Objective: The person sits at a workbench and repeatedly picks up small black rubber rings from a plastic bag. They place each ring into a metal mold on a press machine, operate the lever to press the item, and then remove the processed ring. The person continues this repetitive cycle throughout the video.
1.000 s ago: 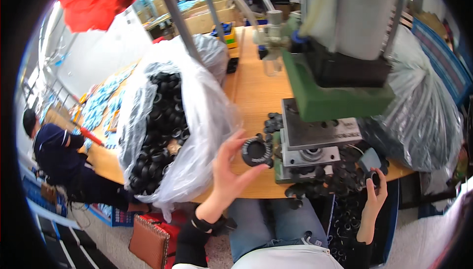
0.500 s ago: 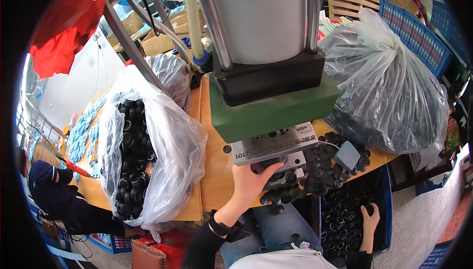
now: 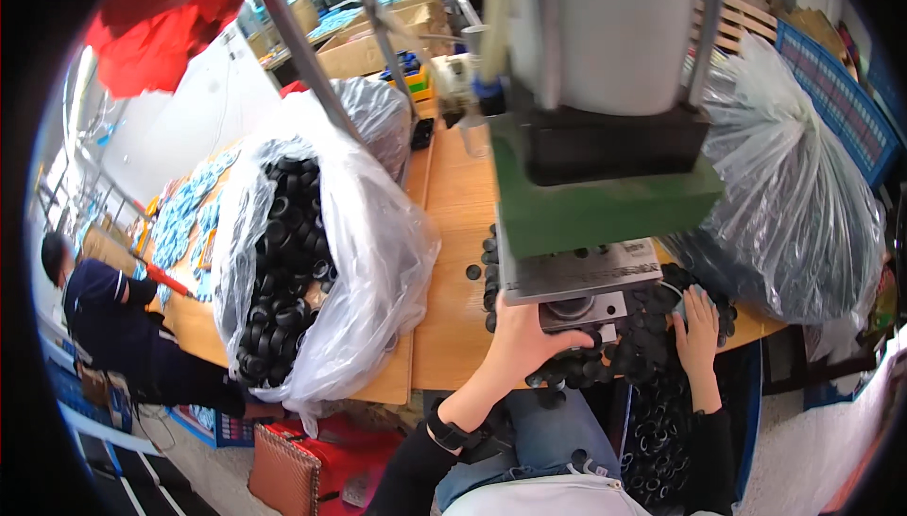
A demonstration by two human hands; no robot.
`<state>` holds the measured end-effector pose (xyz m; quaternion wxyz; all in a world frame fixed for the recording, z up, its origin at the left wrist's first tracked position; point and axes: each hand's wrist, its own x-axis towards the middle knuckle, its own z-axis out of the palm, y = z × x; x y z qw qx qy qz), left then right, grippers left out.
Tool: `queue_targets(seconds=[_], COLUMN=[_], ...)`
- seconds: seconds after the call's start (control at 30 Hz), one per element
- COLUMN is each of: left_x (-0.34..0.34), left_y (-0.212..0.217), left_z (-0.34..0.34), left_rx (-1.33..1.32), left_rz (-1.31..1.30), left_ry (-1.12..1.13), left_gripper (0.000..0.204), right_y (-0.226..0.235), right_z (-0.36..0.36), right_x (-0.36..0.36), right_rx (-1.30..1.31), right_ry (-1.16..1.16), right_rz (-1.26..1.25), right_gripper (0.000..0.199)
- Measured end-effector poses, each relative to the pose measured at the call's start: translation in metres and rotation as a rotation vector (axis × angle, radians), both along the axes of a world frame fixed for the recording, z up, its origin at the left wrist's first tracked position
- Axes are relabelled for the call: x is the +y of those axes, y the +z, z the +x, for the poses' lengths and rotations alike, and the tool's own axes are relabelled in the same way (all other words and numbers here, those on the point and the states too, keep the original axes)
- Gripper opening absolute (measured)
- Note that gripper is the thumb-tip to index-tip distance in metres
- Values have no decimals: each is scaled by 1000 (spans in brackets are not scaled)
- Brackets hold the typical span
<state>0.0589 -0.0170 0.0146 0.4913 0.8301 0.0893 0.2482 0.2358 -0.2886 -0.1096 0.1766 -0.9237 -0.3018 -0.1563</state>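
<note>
Right of the frame's centre, a steel plate (image 3: 578, 275) is lying level beneath a green press head (image 3: 605, 209), its long axis running left to right and its right end tilting slightly up the picture. Below it, a dark round part (image 3: 570, 308) is sitting over a lower metal plate (image 3: 609, 306). The left hand (image 3: 522, 338) is reaching in at the plates' left front corner, thumb pointing right; its fingertips are hiding, so whether they are grasping anything cannot be told. At lower right, the right hand (image 3: 698, 329) is lying over a grey block (image 3: 679, 309), fingers extending toward the top, unclenched. Black round pieces (image 3: 642, 338) are heaping between the hands.
</note>
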Motion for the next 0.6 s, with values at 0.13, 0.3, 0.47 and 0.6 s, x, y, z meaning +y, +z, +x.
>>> queue_targets(seconds=[0.13, 0.3, 0.47, 0.6], left_x=[16, 81, 198, 305], left_y=[19, 3, 4, -59], left_z=[-57, -137, -155, -137], left_rx=[-90, -216, -282, 77], left_rz=[56, 257, 265, 447], left_ry=[-13, 485, 977, 863], left_gripper=[71, 25, 13, 42], right_y=[16, 59, 61, 96], right_z=[0, -47, -79, -88], right_x=[-3, 31, 92, 154], right_rx=[91, 19, 377, 700], right_ry=[20, 216, 424, 461], right_rz=[-36, 158, 658, 986], right_gripper=[51, 52, 58, 45])
